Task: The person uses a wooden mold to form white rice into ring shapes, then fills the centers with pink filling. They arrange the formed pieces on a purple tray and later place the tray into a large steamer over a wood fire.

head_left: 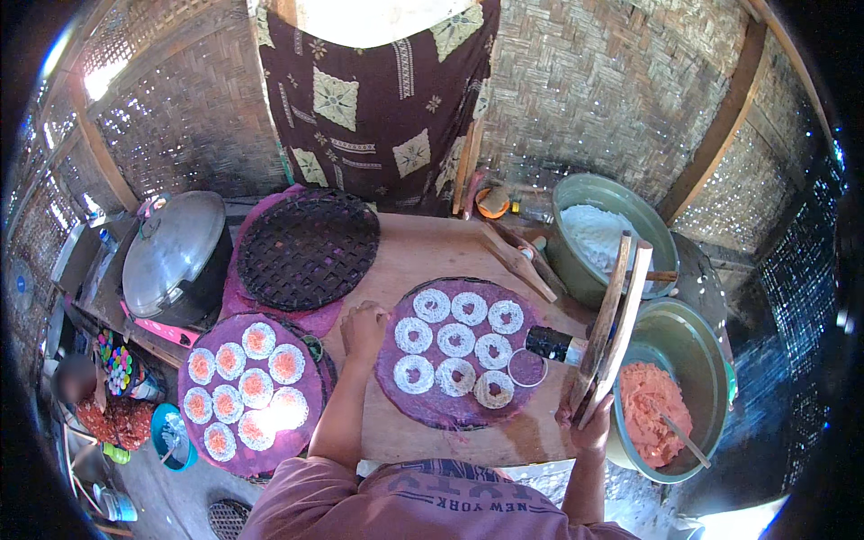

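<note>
My right hand (587,421) grips two long wooden handles (621,315) at the right. A black-and-metal cylinder (549,342) attached to them hangs over the middle purple cloth-covered tray (418,292), with a thin ring (527,367) at its end. That tray holds several white lacy rings (454,339). My left hand (364,319) rests on the wooden board (414,243) just left of this tray, fingers curled with nothing visible in them. Left of my forearm, another purple tray (301,423) carries several white rounds with orange centres (255,389).
Behind are a dark woven tray (306,247), lidded pot (173,256), wooden tool (519,263) and basin of white mixture (612,189). A basin of pink mixture (673,333) stands right. At lower left are another person (112,418) and a blue bowl (173,436). Woven walls surround the table.
</note>
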The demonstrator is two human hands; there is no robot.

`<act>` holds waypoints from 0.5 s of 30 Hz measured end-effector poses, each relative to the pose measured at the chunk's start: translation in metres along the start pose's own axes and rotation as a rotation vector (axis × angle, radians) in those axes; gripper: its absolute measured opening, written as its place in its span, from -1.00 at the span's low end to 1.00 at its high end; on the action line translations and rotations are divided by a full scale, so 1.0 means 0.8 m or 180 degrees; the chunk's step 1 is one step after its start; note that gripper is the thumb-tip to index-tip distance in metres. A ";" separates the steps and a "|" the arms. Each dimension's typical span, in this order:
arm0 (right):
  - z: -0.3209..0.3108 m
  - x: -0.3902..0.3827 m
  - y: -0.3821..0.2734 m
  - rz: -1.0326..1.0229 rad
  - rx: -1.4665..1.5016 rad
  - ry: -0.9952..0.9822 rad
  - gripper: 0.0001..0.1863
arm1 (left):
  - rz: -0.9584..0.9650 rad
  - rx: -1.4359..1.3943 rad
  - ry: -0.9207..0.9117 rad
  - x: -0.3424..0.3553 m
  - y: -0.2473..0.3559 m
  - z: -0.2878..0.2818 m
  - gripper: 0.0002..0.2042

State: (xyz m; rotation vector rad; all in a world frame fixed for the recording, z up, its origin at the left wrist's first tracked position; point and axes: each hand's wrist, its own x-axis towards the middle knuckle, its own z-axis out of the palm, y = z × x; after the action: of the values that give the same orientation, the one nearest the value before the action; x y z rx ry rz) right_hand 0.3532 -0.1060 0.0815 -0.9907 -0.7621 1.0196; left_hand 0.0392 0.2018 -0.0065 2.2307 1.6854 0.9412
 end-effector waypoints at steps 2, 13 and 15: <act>-0.001 0.001 0.000 0.0076 0.0094 0.0103 -0.06 | 0.0039 -0.0274 0.0054 0.005 -0.009 0.015 -0.90; 0.002 0.010 -0.011 -0.0020 -0.0468 0.0192 -0.20 | 0.0605 -0.0733 -0.0376 0.038 0.083 -0.023 -0.50; 0.012 0.013 -0.029 0.0213 -0.0872 -0.0050 -0.30 | 0.1144 -0.1611 -0.1517 0.020 0.157 -0.046 -0.41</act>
State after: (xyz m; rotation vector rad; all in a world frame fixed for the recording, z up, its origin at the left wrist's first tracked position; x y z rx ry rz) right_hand 0.3560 -0.0976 0.1073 -1.2513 -0.9028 0.9983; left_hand 0.1195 0.1661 0.0914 2.1898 0.7596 0.7140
